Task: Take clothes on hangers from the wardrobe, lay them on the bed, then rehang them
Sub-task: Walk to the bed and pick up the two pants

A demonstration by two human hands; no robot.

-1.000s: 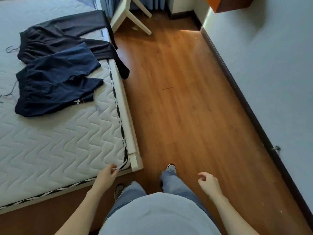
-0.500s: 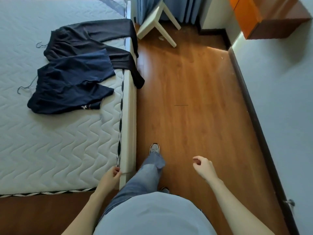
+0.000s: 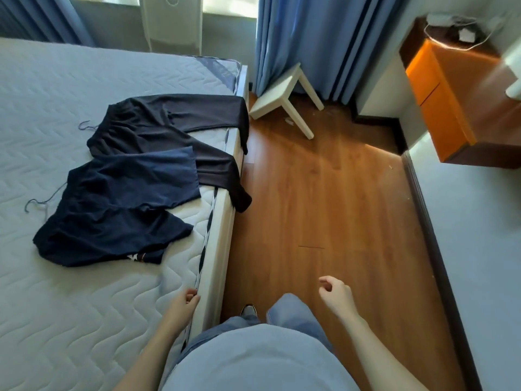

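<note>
Navy shirt (image 3: 112, 210) — limp on wavy-quilted bed (image 3: 84, 320)

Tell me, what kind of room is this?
Most likely a bedroom: there is a big bed with a quilted top, dark clothes laid out on it, and long blue curtains beyond.

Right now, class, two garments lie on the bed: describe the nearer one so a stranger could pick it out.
Find the white quilted mattress on the left. Two dark garments lie by its right edge. Yours is the navy garment, lying partly over the black garment, whose long ends droop over that edge.
</note>
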